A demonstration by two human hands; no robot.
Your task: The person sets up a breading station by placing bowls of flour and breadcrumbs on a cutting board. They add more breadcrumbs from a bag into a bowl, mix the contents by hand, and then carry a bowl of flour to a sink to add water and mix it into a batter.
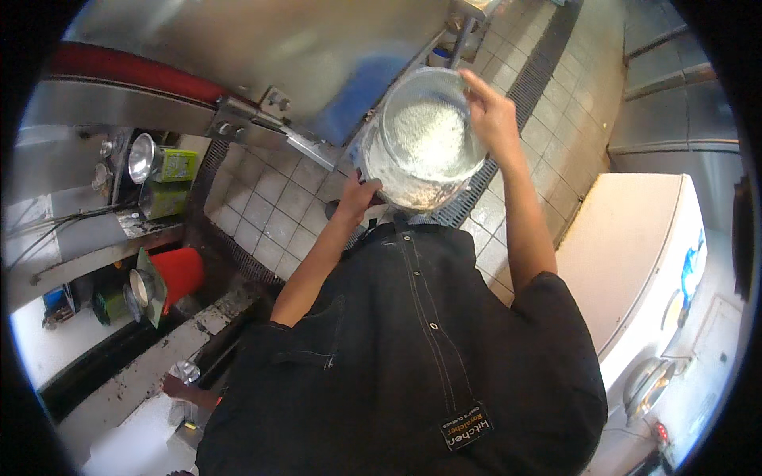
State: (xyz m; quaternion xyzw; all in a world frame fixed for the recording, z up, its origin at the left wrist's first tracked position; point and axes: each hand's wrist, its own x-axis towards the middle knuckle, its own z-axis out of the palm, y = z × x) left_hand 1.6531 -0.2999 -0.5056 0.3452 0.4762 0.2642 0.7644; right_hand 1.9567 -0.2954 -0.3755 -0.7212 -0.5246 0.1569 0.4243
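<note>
A round see-through tub with a white, grainy or floury heap in it is at chest height in front of me. Around and below it shows a wider vessel smeared with white powder; I cannot tell whether it is a separate bowl. My right hand is closed on the tub's right rim, fingers over the edge. At the wider vessel's lower left side, my left hand grips the edge, its fingers partly hidden.
A steel counter stands ahead on the left. The tiled floor has a drain grate running through it. To the right is a white chest-like unit. Green tins and a red bucket stand left; another person's hand shows lower left.
</note>
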